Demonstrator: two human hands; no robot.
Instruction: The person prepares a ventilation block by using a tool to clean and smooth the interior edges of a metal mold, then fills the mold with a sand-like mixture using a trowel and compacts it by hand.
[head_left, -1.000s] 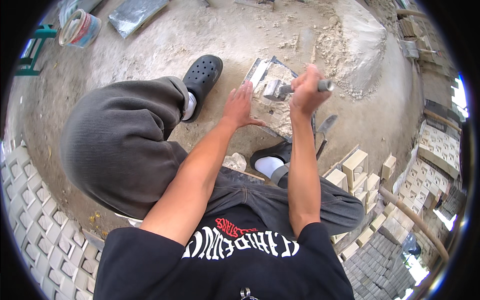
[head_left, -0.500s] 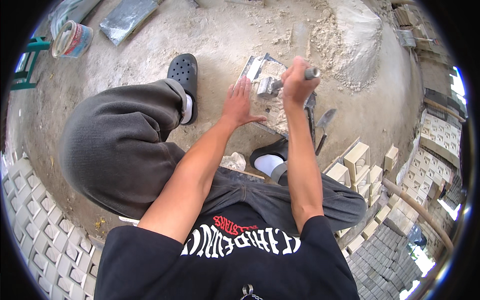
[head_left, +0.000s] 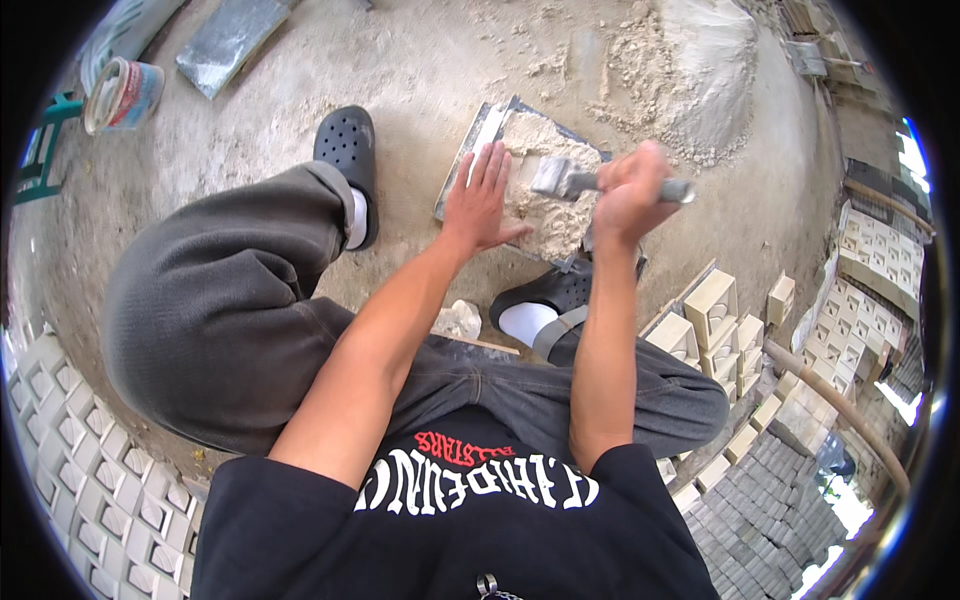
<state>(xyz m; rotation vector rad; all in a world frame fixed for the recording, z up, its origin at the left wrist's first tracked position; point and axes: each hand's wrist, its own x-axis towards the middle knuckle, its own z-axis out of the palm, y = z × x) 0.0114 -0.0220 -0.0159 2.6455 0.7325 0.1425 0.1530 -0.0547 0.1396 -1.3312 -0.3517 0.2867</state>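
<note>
A mould with metal edges point(head_left: 487, 124) lies on the ground in front of me, filled with a pale, crumbly, sand-like mix point(head_left: 540, 132). Across its left side my left hand point(head_left: 478, 203) rests flat, thumb spread toward the mix. My right hand point(head_left: 632, 195) is wrapped around the handle of a hammer point(head_left: 553, 177), gripped over the mould's right part. The hammer's blocky, dust-coated head points left, above or on the mix; contact cannot be made out. My right hand and forearm cover part of the mould's right edge.
A heap of pale powder point(head_left: 712, 75) lies beyond the mould at right. Cast blocks point(head_left: 712, 303) stand to my right, beside a wooden pole point(head_left: 842, 412); patterned blocks point(head_left: 95, 490) are stacked at lower left. A bucket point(head_left: 128, 95), green stool point(head_left: 42, 150) and grey board point(head_left: 230, 48) sit far left.
My right hand has shifted right, and the hammer's handle now lies more level. The left hand stays flat on the mould. The trowel seen earlier right of the mould is out of sight.
</note>
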